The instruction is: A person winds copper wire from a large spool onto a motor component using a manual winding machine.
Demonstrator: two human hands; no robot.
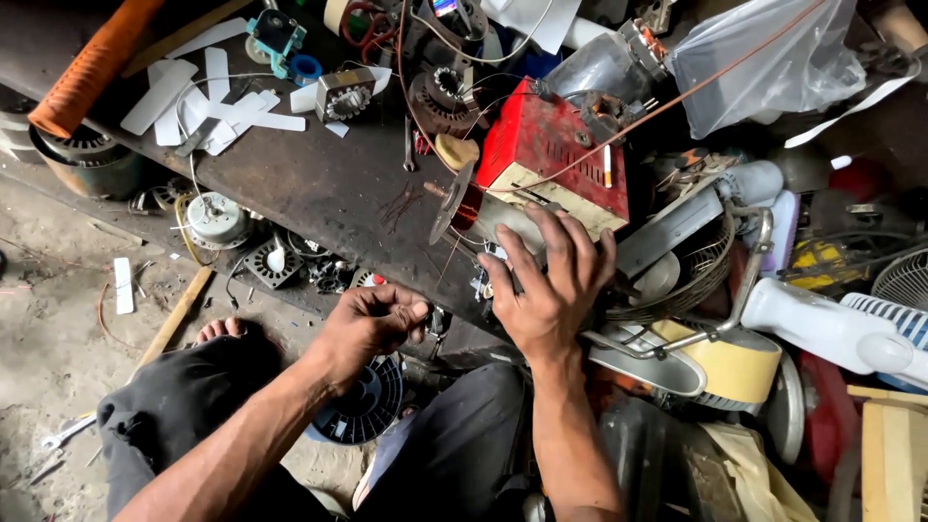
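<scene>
My right hand point(553, 280) rests, fingers spread, on the grey body of a coil winding machine point(503, 220) at the near edge of a dark workbench point(309, 184). On the machine's shaft sits a copper wire coil point(470, 205) beside a round metal disc point(450, 201). A red and cream metal box point(551, 155) stands just behind it, and a thin copper wire point(677, 97) runs up to the right. My left hand point(372, 321) is curled below the bench edge, fingertips pinched; I cannot tell if it holds wire.
White paper strips point(208, 97), a motor stator point(345, 95), an orange ribbed hose point(92, 68) and a clear plastic bag point(764, 58) lie on the bench. Fan parts and guards point(706, 280) pile up at the right. A black spool point(367, 401) lies between my knees.
</scene>
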